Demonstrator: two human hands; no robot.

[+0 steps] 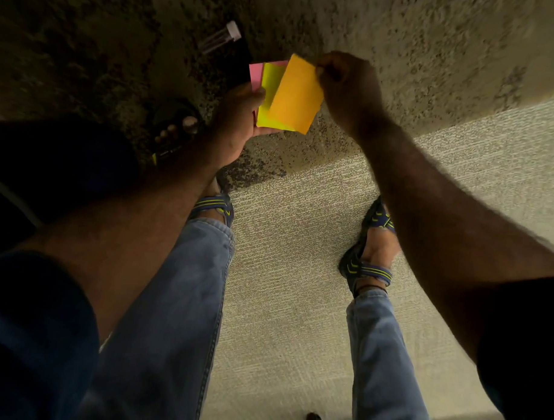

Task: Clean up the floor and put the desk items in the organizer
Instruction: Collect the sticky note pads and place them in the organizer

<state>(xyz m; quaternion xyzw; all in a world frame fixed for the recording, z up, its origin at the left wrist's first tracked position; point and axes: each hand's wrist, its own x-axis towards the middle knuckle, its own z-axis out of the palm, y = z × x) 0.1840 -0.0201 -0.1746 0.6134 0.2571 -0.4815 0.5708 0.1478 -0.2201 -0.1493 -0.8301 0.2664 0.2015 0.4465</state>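
Observation:
I look down at the carpet with both arms stretched out. My left hand (238, 120) holds a pink sticky note (256, 74) and a yellow-green sticky note (270, 93), fanned out, with the thumb on top. An orange sticky note (297, 96) overlaps them; my right hand (346, 86) pinches its upper right corner between thumb and fingers. All three notes are held above the floor.
A clear tube with a white cap (220, 38) lies on the dark patterned carpet (70, 61) beyond the notes, next to a black flat object (240, 61). Several small round items (178, 127) and a black marker (166, 154) lie at the left. My sandalled feet (371, 254) stand on light carpet.

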